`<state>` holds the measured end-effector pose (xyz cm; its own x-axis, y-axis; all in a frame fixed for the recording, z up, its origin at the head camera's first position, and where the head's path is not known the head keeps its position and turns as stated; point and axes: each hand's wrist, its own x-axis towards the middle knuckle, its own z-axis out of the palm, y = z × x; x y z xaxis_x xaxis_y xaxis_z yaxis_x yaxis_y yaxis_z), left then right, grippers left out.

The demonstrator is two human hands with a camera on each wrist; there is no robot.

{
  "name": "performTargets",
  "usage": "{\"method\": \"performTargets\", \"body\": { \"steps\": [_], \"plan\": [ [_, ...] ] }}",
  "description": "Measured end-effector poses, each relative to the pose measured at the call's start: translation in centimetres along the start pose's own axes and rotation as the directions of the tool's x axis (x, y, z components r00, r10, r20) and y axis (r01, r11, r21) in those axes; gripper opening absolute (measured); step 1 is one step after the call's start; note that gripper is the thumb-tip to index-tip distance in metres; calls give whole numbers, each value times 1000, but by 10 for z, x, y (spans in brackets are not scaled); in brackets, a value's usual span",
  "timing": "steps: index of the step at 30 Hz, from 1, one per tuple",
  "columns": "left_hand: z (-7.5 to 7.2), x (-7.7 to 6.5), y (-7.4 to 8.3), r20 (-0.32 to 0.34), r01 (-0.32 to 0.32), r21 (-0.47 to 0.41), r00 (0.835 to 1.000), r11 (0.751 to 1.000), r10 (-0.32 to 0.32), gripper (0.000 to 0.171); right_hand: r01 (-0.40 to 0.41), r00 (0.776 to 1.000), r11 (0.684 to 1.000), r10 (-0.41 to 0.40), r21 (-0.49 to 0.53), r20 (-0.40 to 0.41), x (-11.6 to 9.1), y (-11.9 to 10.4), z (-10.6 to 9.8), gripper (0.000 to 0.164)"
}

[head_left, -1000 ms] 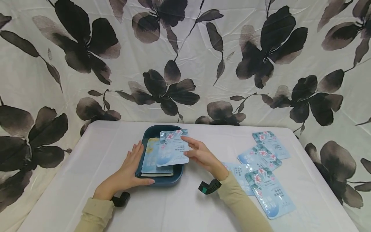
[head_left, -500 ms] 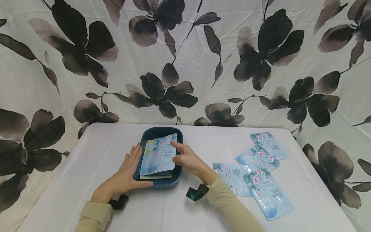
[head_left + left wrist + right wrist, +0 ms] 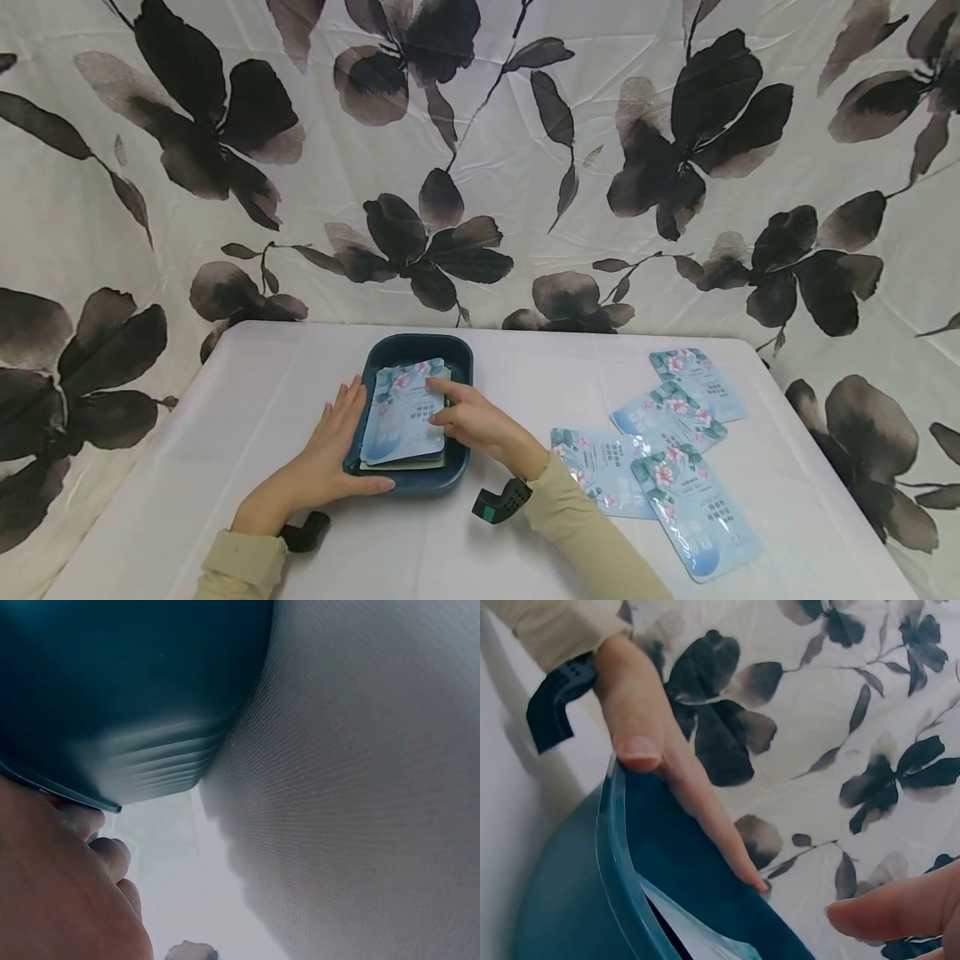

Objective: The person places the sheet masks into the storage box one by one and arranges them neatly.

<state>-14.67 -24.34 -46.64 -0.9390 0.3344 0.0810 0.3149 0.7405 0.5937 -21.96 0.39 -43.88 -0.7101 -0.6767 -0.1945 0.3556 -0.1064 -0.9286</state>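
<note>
A dark teal plastic bin (image 3: 459, 367) stands on the table with a stack of flat packets inside. My left hand (image 3: 318, 458) lies along its left side, fingers straight and thumb on the front rim; the right wrist view shows this left hand (image 3: 671, 761) at the rim too. With thumb and index finger on its right edge, my right hand (image 3: 480, 425) holds a light blue face mask packet (image 3: 401, 421) with pink flowers over the stack. Beneath it, the edges of other packets (image 3: 390, 467) show. The right hand's other fingers are mostly hidden.
Several similar blue face mask packets (image 3: 697, 512) lie overlapping on the right side of the white-covered table (image 3: 420, 550). A floral cloth (image 3: 570, 167) hangs behind the table's far edge. Each wrist wears a black camera band (image 3: 501, 502).
My right hand has moved left and slightly toward me with the face mask packet, bringing it from the bin's right side onto the stack. The left hand stays at the bin.
</note>
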Motion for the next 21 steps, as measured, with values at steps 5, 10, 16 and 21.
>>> {"method": "performTargets", "body": {
  "steps": [5,10,16,21],
  "plan": [
    [0,2,1,5,-10,-9,1000,1000,10,135,33,999,992,-34,123,9,0,2,-1,73],
    [1,1,2,-6,-23,-22,1000,999,23,134,43,999,975,-47,217,14,0,1,0,78],
    [-1,0,3,-9,-24,-27,1000,999,23,133,38,999,976,-43,215,16,1,2,1,75],
    [-2,-1,3,-9,-27,-20,1000,999,27,133,38,999,978,-39,203,-2,1,2,3,72]
  ]
}}
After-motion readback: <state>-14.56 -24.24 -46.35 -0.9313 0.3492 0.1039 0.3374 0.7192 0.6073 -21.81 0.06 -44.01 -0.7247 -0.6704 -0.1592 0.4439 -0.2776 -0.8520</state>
